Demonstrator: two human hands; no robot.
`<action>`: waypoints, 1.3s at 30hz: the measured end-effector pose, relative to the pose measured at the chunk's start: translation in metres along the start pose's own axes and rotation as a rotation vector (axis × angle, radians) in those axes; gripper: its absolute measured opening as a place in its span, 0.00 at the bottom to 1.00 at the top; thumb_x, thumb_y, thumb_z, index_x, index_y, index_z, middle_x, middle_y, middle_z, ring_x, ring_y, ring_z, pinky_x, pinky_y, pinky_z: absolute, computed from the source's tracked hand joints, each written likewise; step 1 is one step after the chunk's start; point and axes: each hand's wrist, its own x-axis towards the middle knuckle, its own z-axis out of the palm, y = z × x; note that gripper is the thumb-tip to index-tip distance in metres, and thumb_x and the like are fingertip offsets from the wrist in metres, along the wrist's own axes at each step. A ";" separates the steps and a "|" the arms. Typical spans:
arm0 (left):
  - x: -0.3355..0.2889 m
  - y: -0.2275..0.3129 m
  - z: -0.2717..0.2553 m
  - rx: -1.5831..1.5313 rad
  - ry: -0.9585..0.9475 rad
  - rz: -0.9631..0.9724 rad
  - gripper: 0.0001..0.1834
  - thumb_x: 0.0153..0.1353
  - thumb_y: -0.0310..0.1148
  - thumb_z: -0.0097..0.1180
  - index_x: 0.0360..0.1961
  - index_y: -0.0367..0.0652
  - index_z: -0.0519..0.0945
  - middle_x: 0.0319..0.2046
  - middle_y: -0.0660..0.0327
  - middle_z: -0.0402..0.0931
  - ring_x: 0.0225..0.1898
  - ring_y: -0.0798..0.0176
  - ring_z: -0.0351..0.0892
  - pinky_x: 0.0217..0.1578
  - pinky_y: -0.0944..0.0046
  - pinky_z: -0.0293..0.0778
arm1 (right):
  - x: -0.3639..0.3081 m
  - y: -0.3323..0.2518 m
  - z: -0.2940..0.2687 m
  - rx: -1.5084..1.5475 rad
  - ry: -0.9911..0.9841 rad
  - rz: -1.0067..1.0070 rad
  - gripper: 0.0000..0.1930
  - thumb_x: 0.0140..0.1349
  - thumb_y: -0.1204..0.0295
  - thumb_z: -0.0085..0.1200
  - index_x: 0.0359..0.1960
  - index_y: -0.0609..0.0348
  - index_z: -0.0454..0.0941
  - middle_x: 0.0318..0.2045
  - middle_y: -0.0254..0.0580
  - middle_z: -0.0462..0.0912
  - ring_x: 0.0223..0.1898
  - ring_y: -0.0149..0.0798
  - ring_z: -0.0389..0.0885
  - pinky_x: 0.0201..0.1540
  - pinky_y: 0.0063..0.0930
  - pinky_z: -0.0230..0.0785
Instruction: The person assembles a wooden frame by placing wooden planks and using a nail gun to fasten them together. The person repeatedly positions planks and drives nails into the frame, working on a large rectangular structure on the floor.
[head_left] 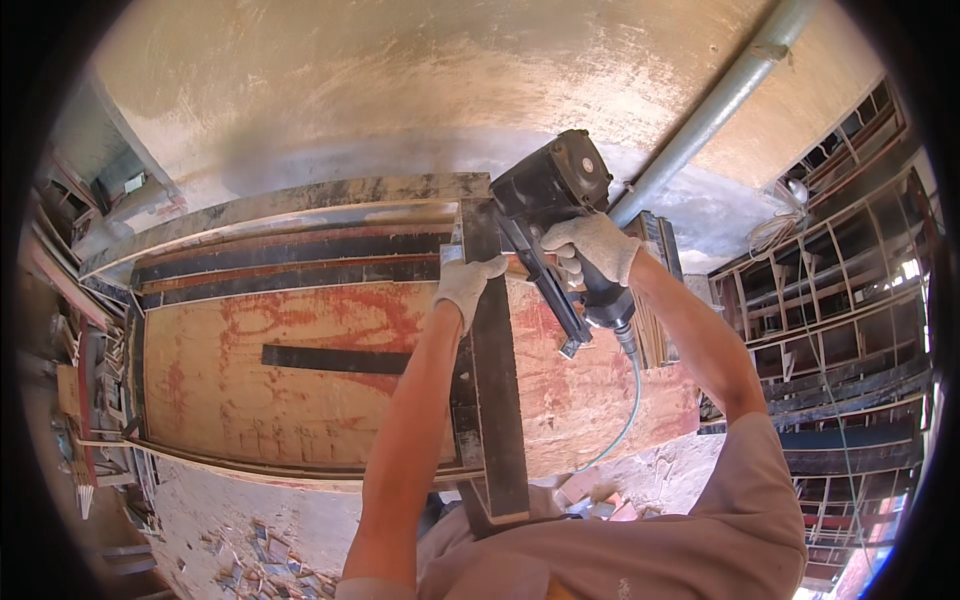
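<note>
My right hand (596,247), in a white work glove, grips the handle of a black pneumatic nail gun (552,190). The gun's head rests at the far end of a dark wooden strip (497,380) that runs toward me across a reddish plywood board (300,370). My gloved left hand (467,283) presses flat on that strip just left of the gun. A thin air hose (631,400) hangs from the gun's handle down past the board's edge.
Long dark battens (290,250) lie along the board's far edge, and a short dark strip (335,358) lies on its face. A grey pipe (720,100) slants at upper right. Stacked wooden frames (850,300) stand right. Wood offcuts (265,560) litter the floor below.
</note>
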 end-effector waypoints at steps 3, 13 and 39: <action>0.007 -0.003 -0.009 0.084 0.018 0.062 0.25 0.52 0.40 0.78 0.44 0.31 0.85 0.41 0.57 0.84 0.39 0.61 0.82 0.43 0.59 0.76 | 0.008 -0.009 0.010 -0.030 0.019 0.024 0.04 0.61 0.75 0.59 0.28 0.59 0.79 0.16 0.28 0.63 0.16 0.30 0.67 0.21 0.32 0.63; 0.007 -0.003 -0.006 0.215 0.055 0.046 0.28 0.52 0.43 0.78 0.42 0.27 0.86 0.39 0.53 0.86 0.38 0.59 0.81 0.43 0.58 0.74 | -0.015 -0.028 0.024 -0.149 0.067 0.099 0.05 0.59 0.74 0.60 0.37 0.61 0.81 0.14 0.25 0.64 0.13 0.27 0.66 0.16 0.28 0.64; 0.007 -0.009 0.003 0.204 0.035 0.117 0.24 0.52 0.41 0.78 0.42 0.32 0.88 0.38 0.57 0.86 0.38 0.64 0.81 0.41 0.61 0.75 | -0.020 -0.044 0.010 -0.226 0.119 0.154 0.03 0.55 0.77 0.58 0.24 0.60 0.79 0.15 0.27 0.65 0.15 0.28 0.65 0.16 0.28 0.64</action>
